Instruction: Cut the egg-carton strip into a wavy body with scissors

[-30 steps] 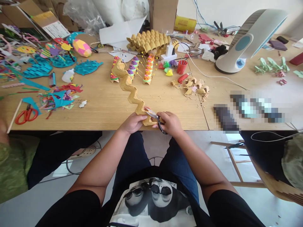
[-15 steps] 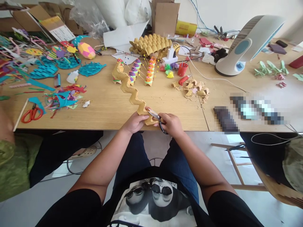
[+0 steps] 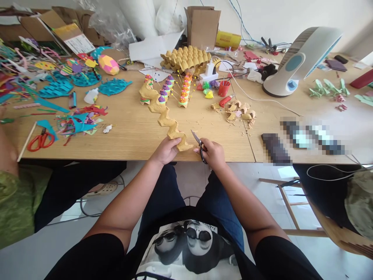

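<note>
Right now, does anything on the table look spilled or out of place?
Yes, slightly: tan carton scraps and crumbs lie scattered near the red cutter, right of the scissors in the right hand. This looks untidy, but they may be offcuts, being coloured like the zigzag strip in the left hand.

One plain strip (image 3: 166, 116) — three decorated strips (image 3: 184, 94).

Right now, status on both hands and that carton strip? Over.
Left hand gripping carton strip. Right hand holding scissors, blades apart from strip. Strip's far end overlaps a decorated row in view.
</note>
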A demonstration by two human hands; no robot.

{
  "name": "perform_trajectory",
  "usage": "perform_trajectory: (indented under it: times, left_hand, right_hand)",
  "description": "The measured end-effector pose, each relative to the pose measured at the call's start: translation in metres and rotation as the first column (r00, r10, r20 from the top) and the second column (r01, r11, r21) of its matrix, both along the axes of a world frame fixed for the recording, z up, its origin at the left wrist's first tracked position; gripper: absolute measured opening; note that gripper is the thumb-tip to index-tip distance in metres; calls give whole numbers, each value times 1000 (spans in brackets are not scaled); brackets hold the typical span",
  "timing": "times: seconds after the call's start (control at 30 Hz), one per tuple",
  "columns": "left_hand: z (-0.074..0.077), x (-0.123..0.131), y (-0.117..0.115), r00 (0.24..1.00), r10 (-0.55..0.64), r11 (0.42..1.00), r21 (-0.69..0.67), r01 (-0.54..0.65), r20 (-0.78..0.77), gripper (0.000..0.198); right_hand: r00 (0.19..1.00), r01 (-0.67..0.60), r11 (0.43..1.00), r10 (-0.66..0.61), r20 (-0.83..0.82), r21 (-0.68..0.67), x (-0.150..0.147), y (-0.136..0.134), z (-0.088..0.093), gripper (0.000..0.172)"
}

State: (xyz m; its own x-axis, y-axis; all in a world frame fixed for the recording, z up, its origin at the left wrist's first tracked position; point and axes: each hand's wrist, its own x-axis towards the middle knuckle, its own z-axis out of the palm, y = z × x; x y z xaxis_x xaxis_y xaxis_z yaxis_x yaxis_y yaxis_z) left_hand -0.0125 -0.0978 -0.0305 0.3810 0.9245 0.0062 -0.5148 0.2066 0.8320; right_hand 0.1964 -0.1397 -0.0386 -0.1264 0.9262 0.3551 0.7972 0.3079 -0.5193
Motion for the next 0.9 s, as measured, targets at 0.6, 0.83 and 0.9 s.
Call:
perform_trajectory:
  times: [0.6,0.83,0.9]
  left_hand:
    - [7,3,-3,997,72,995,-70,-70,24,31]
    - [25,5,13,985,-71,997,18,74,-159,28]
    - [35,8,28,980,-117,991,43,125,-163,27]
  right_hand:
    - [701,-209,966,40,-712,-151,8,8,12,51]
    - [638,-190,960,-39,-769,-206,8,19,31,46]
    - [612,-217,954,-33,-790,-208,8,31,43,45]
